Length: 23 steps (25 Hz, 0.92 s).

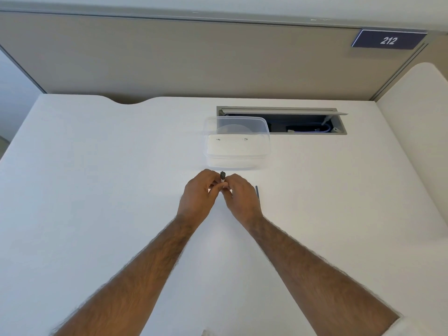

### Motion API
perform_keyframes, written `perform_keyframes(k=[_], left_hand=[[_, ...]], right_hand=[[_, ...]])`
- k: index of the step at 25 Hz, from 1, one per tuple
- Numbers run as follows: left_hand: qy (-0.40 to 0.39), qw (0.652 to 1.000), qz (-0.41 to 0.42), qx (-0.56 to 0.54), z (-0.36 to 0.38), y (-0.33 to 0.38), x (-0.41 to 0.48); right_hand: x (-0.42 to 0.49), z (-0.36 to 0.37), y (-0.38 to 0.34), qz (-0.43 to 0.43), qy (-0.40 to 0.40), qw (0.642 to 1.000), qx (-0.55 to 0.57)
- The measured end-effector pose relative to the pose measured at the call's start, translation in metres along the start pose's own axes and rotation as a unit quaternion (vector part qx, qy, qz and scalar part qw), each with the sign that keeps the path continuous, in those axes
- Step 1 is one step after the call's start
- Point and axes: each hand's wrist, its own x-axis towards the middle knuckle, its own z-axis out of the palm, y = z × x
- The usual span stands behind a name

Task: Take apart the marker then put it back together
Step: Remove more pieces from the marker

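The marker (222, 177) stands nearly upright between my two hands, its dark end poking out above the fingers and a short stretch of white barrel below it. My left hand (197, 198) grips it from the left and my right hand (241, 200) from the right, fingertips meeting around the barrel. Most of the marker is hidden by the fingers. A thin dark stick-like part (257, 194) lies on the white desk (97, 190) just right of my right hand.
A clear plastic container (236, 141) sits on the desk just beyond my hands. Behind it an open cable hatch (303, 122) is set into the desk. A beige partition with a "212" sign (388, 40) rises at the back.
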Motion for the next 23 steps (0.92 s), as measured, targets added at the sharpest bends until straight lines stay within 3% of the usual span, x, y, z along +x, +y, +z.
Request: perform_keyframes(k=[3, 6, 9, 17, 23], left_hand=[[-0.049, 0.998, -0.035, 0.022, 0.0, -0.003, -0.001], [-0.038, 0.998, -0.02, 0.037, 0.0, -0.003, -0.003], [-0.067, 0.997, -0.041, 0.028, 0.0, -0.004, 0.0], [-0.01, 0.999, -0.034, -0.004, 0.0, -0.002, -0.001], [0.042, 0.989, -0.074, -0.124, -0.005, 0.001, 0.003]], right_hand=[[-0.002, 0.001, 0.003, 0.018, -0.063, 0.998, -0.001], [-0.001, 0.0, 0.004, 0.015, -0.039, 0.999, -0.011], [-0.002, 0.002, 0.007, 0.032, -0.092, 0.995, 0.004], [-0.002, -0.002, 0.006, 0.032, -0.065, 0.997, 0.029], [-0.01, 0.001, 0.009, 0.105, -0.073, 0.991, 0.033]])
